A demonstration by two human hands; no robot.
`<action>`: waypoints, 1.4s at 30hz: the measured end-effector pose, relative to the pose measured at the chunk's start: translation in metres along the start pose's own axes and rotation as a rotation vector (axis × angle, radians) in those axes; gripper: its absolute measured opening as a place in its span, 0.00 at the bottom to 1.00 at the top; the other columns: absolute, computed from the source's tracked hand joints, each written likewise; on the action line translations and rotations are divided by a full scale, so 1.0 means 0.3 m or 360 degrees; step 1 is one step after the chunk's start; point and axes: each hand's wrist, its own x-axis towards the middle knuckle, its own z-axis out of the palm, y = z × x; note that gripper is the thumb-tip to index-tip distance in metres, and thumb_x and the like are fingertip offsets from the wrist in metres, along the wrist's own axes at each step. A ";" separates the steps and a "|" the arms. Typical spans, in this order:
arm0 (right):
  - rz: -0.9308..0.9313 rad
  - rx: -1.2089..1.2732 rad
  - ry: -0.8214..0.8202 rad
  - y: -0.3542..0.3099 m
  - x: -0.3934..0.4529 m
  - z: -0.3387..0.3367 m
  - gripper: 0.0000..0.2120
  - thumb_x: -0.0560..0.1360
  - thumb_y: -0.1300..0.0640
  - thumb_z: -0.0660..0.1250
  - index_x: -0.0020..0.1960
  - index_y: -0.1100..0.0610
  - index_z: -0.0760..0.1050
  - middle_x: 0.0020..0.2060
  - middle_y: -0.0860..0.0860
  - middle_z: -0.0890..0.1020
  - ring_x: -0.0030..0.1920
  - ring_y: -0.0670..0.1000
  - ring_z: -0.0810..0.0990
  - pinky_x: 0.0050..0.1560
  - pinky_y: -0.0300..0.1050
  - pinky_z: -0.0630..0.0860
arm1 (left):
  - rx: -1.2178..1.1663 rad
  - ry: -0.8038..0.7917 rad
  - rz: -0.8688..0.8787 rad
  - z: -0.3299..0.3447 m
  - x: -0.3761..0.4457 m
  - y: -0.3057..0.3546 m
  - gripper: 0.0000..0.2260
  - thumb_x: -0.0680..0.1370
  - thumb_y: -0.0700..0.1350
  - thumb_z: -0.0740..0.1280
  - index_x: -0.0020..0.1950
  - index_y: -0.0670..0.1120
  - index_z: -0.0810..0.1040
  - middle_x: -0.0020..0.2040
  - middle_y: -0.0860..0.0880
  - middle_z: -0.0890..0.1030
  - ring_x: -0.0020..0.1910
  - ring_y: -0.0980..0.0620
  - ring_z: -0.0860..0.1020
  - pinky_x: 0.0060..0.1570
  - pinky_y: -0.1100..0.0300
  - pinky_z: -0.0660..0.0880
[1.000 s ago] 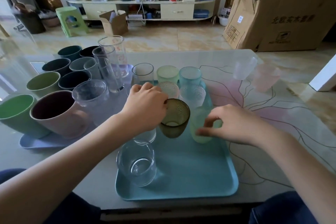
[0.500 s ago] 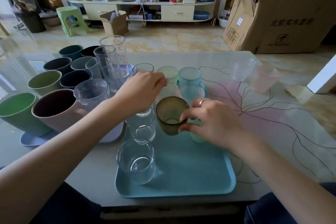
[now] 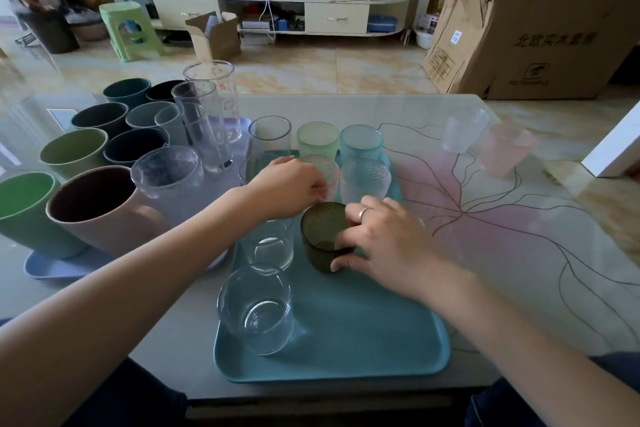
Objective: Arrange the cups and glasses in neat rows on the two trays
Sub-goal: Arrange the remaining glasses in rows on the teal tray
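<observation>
A teal tray (image 3: 363, 340) holds cups in three rows. My right hand (image 3: 388, 243) grips a dark olive cup (image 3: 320, 236) at mid-tray, thumb low on its side and fingers at the rim. My left hand (image 3: 294, 187) lies over a clear glass (image 3: 244, 168), its curled fingertips pinching the near rim of a pinkish dimpled cup (image 3: 323, 166). Two more clear glasses (image 3: 256, 312) (image 3: 268, 248) stand in front of it. A lavender tray (image 3: 59, 269) on the left carries large coloured cups (image 3: 100, 211) and tall clear glasses (image 3: 204, 128).
A frosted cup (image 3: 464, 130) and a pink cup (image 3: 505, 149) stand off the trays on the glass table's (image 3: 519, 236) far right. Pale green (image 3: 318, 139), blue (image 3: 361, 142) and clear (image 3: 270, 135) cups line the teal tray's back. A cardboard box (image 3: 536, 31) stands on the floor beyond.
My right hand took hold of the olive cup and set it upright on the tray. My left hand let go of that cup and moved back to the second row.
</observation>
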 end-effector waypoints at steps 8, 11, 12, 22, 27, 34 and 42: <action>0.0411 0.0590 0.0221 0.093 0.021 -0.046 0.16 0.76 0.44 0.59 0.48 0.51 0.81 0.37 0.48 0.79 0.41 0.50 0.74 0.44 0.48 0.73 | -0.0056 -0.0193 0.0032 0.003 0.020 -0.030 0.13 0.80 0.49 0.59 0.46 0.45 0.80 0.42 0.48 0.81 0.45 0.49 0.73 0.69 0.54 0.57; 0.0642 0.0414 0.0068 0.185 0.014 -0.059 0.13 0.78 0.47 0.59 0.59 0.47 0.77 0.51 0.45 0.81 0.51 0.50 0.73 0.55 0.49 0.69 | -0.0084 -0.0256 0.0028 0.002 0.019 -0.030 0.14 0.80 0.48 0.58 0.43 0.43 0.79 0.39 0.47 0.79 0.41 0.49 0.74 0.72 0.52 0.48; 0.0695 0.0345 -0.0065 0.210 0.006 -0.057 0.15 0.78 0.45 0.57 0.61 0.46 0.76 0.57 0.44 0.79 0.56 0.51 0.73 0.57 0.49 0.66 | -0.0121 -0.0263 0.0025 -0.002 0.017 -0.029 0.14 0.80 0.48 0.58 0.43 0.43 0.79 0.39 0.47 0.80 0.42 0.48 0.75 0.73 0.52 0.48; 0.1432 0.0048 0.0028 0.543 -0.080 -0.080 0.18 0.77 0.55 0.61 0.67 0.53 0.68 0.65 0.57 0.73 0.60 0.61 0.72 0.52 0.53 0.70 | -0.0327 0.0235 0.0080 -0.120 0.143 0.071 0.10 0.80 0.46 0.60 0.54 0.47 0.80 0.52 0.49 0.83 0.50 0.50 0.79 0.54 0.54 0.75; 0.1673 0.0010 -0.0092 0.701 -0.124 -0.075 0.21 0.77 0.58 0.59 0.69 0.54 0.63 0.65 0.58 0.69 0.58 0.62 0.74 0.45 0.50 0.68 | -0.0100 0.0312 0.0387 -0.074 0.479 0.300 0.12 0.78 0.46 0.61 0.61 0.49 0.75 0.60 0.50 0.78 0.60 0.49 0.74 0.62 0.52 0.68; 0.1642 0.0119 -0.0113 0.780 -0.206 -0.024 0.16 0.75 0.63 0.61 0.62 0.58 0.70 0.61 0.59 0.72 0.56 0.62 0.76 0.51 0.51 0.73 | 0.0278 0.0256 0.0504 0.076 0.864 0.522 0.21 0.77 0.48 0.64 0.70 0.49 0.68 0.69 0.48 0.71 0.69 0.46 0.66 0.68 0.51 0.60; 0.1639 0.0188 -0.0049 0.811 -0.243 -0.008 0.09 0.76 0.68 0.56 0.45 0.55 0.66 0.40 0.54 0.71 0.40 0.55 0.71 0.37 0.45 0.64 | 0.0303 0.0125 0.0301 0.102 0.939 0.513 0.06 0.79 0.47 0.63 0.51 0.45 0.76 0.44 0.48 0.78 0.48 0.45 0.76 0.61 0.52 0.64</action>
